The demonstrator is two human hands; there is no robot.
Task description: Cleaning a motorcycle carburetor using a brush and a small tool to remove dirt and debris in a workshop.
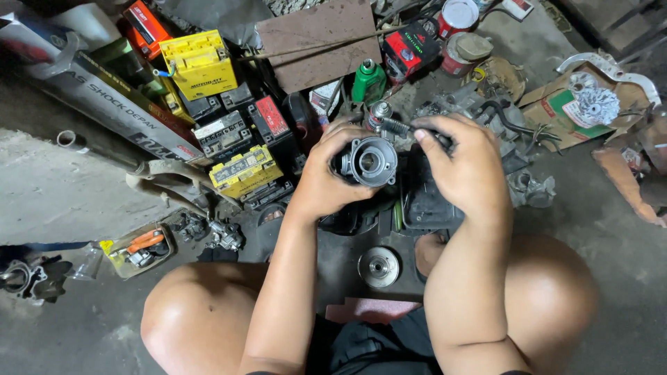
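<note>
The left hand (326,177) has its grip wrapped around a grey metal housing (369,161), round bore facing up, held above the floor between the knees. The right hand (467,170) pinches a thin dark tool (417,129) just over the housing's top edge. A metal disc (379,267) lies on the floor below; batteries (243,170) are stacked to the left
</note>
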